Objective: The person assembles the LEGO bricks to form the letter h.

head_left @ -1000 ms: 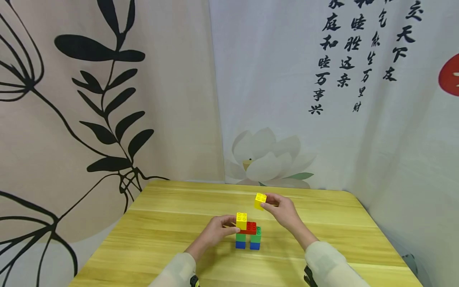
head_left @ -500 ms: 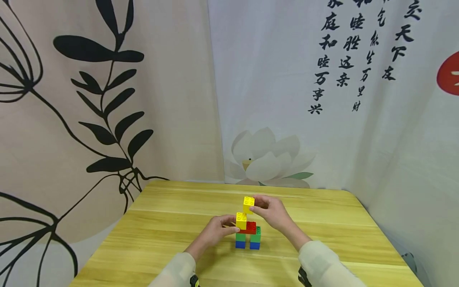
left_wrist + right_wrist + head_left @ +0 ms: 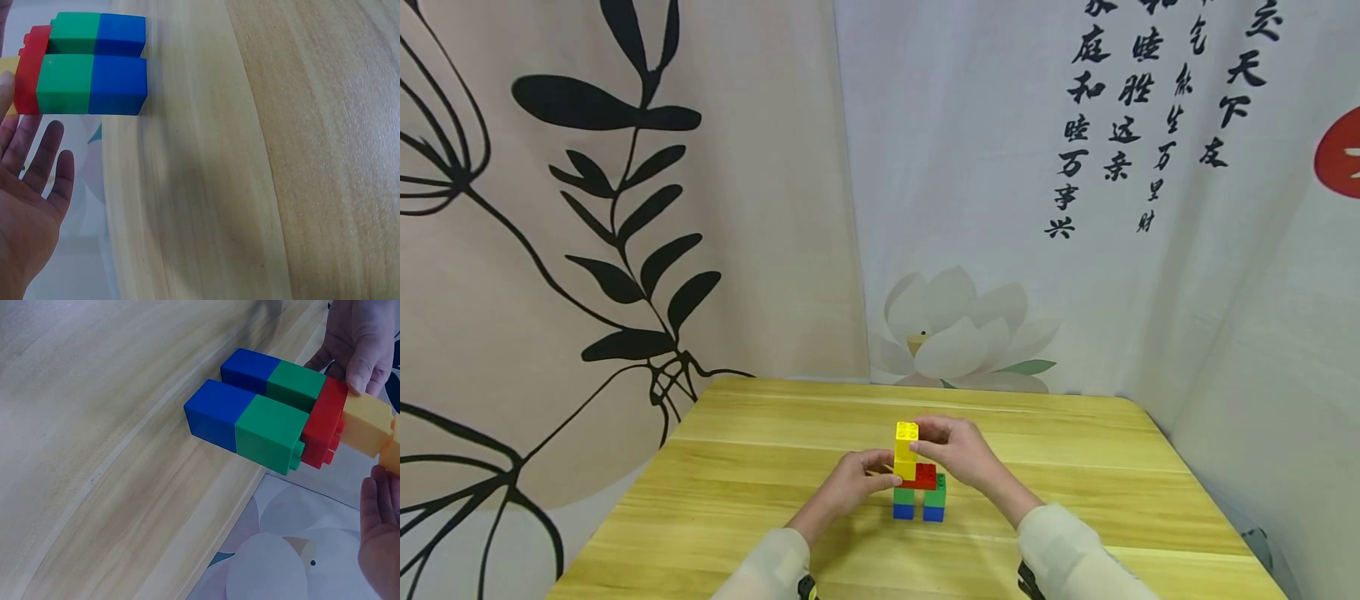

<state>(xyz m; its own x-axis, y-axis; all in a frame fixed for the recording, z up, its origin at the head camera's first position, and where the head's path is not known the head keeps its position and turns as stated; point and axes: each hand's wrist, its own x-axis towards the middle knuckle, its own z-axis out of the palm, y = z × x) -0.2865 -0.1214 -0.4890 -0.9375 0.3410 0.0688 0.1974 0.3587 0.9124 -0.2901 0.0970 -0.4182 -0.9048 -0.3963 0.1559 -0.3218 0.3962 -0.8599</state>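
A small brick structure stands on the table: two blue bricks point(image 3: 933, 515) at the bottom, two green bricks point(image 3: 935, 497) above them, and a red brick point(image 3: 927, 477) bridging both columns. On the red brick's left end sits a yellow brick point(image 3: 367, 425), which my left hand point(image 3: 852, 483) pinches low, with the thumb near the red brick. My right hand point(image 3: 958, 452) holds a second yellow brick point(image 3: 906, 433) by thumb and fingers, right at the top of the first one. In the right wrist view, some studs show between the two yellow bricks.
The wooden table point(image 3: 745, 467) extends around the structure, its far edge close to a curtain point(image 3: 775, 208) printed with plants. Another printed cloth point(image 3: 970, 167) with a lotus and black writing hangs behind and to the right.
My right hand has moved left and slightly down, bringing its yellow brick from the upper right onto the top of the other yellow brick. My left hand has stayed in place.
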